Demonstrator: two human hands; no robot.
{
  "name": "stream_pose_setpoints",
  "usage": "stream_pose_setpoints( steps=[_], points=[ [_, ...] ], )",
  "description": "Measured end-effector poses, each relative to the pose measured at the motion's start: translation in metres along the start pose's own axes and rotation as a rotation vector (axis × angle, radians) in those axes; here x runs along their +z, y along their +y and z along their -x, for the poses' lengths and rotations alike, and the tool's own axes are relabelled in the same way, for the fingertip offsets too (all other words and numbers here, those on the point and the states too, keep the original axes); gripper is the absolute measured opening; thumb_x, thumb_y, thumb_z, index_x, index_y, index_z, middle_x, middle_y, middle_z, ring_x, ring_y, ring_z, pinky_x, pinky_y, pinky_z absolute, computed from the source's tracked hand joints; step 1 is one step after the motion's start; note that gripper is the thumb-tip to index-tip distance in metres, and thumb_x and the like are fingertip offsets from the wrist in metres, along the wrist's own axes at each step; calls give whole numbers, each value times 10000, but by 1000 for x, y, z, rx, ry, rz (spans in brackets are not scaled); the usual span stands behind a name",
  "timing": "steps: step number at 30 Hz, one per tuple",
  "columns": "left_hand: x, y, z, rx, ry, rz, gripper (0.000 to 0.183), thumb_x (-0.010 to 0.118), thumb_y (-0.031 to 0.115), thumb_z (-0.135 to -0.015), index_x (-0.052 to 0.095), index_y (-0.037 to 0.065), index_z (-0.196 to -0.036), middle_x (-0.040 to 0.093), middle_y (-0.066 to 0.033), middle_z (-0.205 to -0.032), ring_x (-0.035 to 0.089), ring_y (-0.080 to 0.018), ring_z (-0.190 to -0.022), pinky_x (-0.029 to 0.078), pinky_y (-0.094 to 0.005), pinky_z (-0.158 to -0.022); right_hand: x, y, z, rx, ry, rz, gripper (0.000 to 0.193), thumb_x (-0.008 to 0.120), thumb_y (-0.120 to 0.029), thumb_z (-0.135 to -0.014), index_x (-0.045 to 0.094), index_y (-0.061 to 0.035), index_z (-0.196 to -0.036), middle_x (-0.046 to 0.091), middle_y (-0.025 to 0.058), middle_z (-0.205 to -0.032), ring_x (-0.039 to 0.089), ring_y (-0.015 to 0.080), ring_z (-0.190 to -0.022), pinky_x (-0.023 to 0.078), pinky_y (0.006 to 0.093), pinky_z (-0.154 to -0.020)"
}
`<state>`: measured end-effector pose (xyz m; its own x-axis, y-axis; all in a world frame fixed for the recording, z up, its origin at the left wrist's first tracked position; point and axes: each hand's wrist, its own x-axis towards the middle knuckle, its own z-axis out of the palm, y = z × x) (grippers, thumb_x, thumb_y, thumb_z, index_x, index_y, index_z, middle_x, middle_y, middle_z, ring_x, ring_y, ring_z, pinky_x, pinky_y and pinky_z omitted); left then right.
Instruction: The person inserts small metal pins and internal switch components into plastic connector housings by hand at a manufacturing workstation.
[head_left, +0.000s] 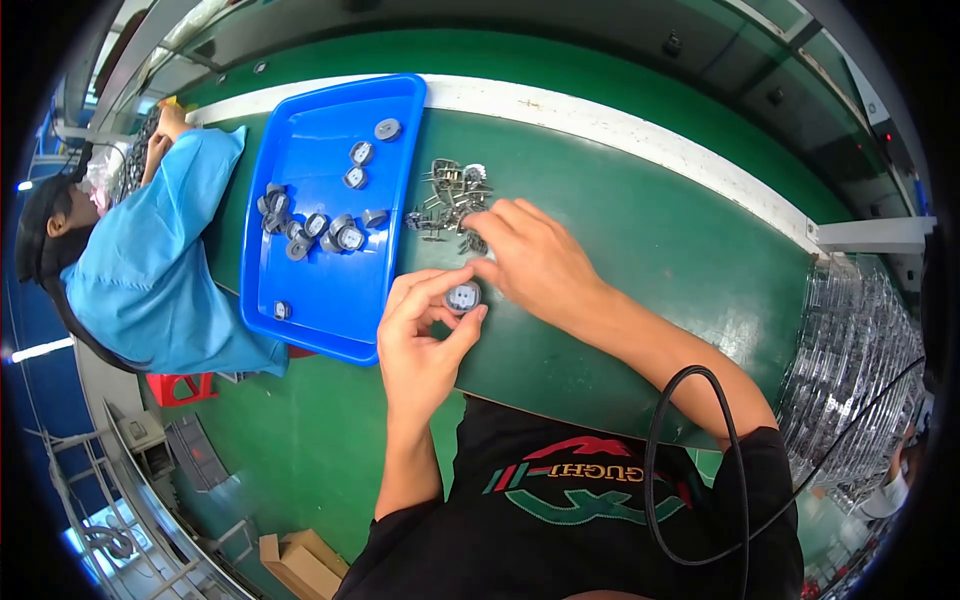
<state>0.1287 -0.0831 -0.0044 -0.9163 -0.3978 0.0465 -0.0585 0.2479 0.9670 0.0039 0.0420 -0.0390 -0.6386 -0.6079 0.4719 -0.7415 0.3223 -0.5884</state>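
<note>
Holding with the left hand (415, 325) a round grey cap (463, 297), with its pale face turned up and small dark marks on this face. Gripping the cap between thumb and bent fingers, over the green table (620, 230), to the right of the blue tray (330, 305). Reaching with the right hand (535, 255) to the near edge of a loose heap of metal pieces (447, 187), with curled fingers at the heap and thumb close beside the left index fingertip. Cannot tell from this view about any small piece between the right fingertips, because too much hidden there. Inside the tray, can see more grey caps (349, 238), mostly grouped in the middle, with a few lying apart. Further left, can notice a co-worker in a blue garment (150, 270). At the far right, can see stacked clear plastic (850, 350). Before the right upper arm, hanging in a loop, a black cable (655, 450).
</note>
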Motion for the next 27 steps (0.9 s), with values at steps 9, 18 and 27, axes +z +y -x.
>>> stream_pose_setpoints(
  steps=[9, 18, 27],
  points=[
    [15, -3, -6, -134, -74, 115, 381, 821, -53, -714, 643, -12, -1048, 665, -46, -813, 604, -54, -636, 484, -189, -567, -69, -16, 27, 720, -134, -878, 148, 705, 13, -871, 687, 26, -1017, 661, 38, -899, 637, 60, -795, 526, 226, -669],
    [50, 18, -16, -19, -267, 115, 388, 781, -94, -705, 665, -18, -1068, 683, -68, -863, 643, -66, -655, 509, -209, -591, -104, -22, 52, 326, 66, -582, 195, 756, 80, -785, 714, 23, -966, 658, 84, -915, 653, 123, -764, 536, 254, -617],
    [70, 29, -5, -45, -280, 318, 372, 757, -124, -743, 640, -47, -1088, 711, -93, -912, 679, -94, -757, 543, -206, -647, -107, -31, 55, 182, 192, -218, 176, 775, 72, -749, 710, 6, -899, 635, 92, -920, 620, 148, -734, 497, 265, -553]
  ],
)
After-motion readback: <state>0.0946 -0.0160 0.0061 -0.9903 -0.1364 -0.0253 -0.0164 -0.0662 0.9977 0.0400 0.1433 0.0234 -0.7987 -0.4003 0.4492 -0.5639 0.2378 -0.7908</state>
